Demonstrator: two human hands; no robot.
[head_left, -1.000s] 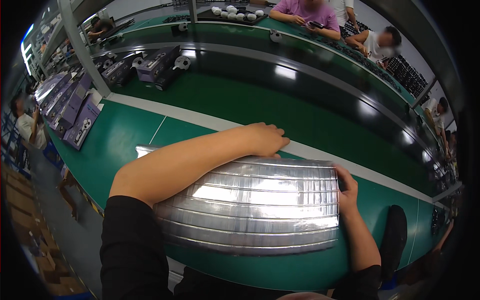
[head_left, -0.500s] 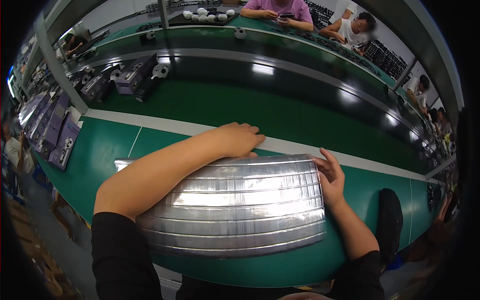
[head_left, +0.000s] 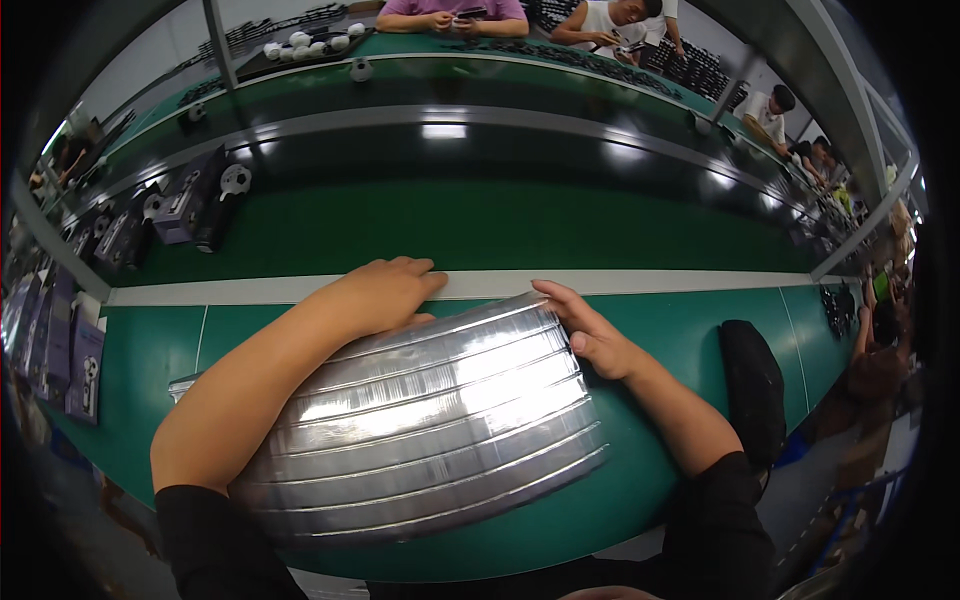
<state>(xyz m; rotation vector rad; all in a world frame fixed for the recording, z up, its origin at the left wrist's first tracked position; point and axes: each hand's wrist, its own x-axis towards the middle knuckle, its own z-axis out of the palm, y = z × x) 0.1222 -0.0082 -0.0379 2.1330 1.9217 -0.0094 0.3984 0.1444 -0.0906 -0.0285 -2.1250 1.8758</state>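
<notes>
A thick stack of shiny silver foil sheets (head_left: pixel 440 420) lies on the green bench (head_left: pixel 660 340) in front of me. My left forearm rests across the stack's left and far side, and my left hand (head_left: pixel 385 290) lies palm down at its far edge beside the white strip. My right hand (head_left: pixel 590 335) grips the stack's right far corner, fingers curled over the edge.
A black pouch (head_left: pixel 752 385) lies to the right of the stack. A dark conveyor belt (head_left: pixel 450 220) runs beyond the white strip, with boxes and small devices (head_left: pixel 195 205) at its left. Other people (head_left: pixel 450 12) sit across the line. Purple boxes (head_left: pixel 70 355) stand at far left.
The stack has turned so its right end sits farther from me. My right hand slid from the right edge to the far right corner; my left hand stayed on the far edge.
</notes>
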